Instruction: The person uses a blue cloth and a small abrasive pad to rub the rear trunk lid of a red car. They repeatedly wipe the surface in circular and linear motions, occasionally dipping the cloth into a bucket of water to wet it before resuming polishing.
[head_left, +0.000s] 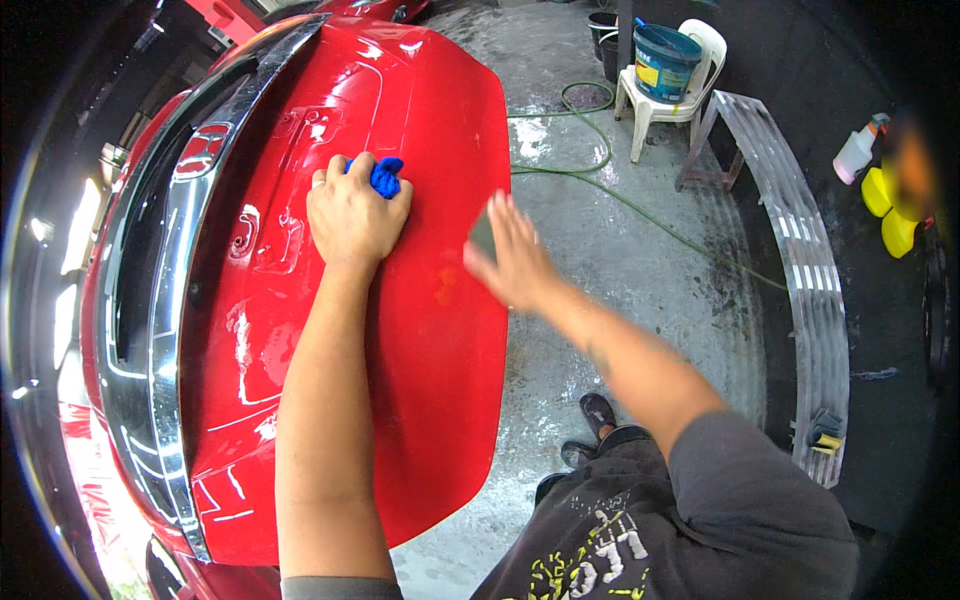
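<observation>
A glossy red car tailgate (430, 370) fills the left and middle of the head view. My left hand (358, 215) presses down on its upper half, fingers closed round a crumpled blue cloth (387, 178) that shows beside the thumb. At the panel's right edge is my right hand (520, 255), slightly smeared by motion. Its fingers lie straight along a flat dark green pad (482, 240), with the thumb underneath. Whether the pad touches the panel I cannot tell. Faint orange marks (445, 285) show on the red surface between my arms.
A chrome trim strip (170, 350) runs down the car's left side. A green hose (650, 215) crosses the wet concrete floor. At the back right, a white plastic chair (707, 50) holds a teal bucket (667, 65). A long grey bench (800, 250) curves along the right.
</observation>
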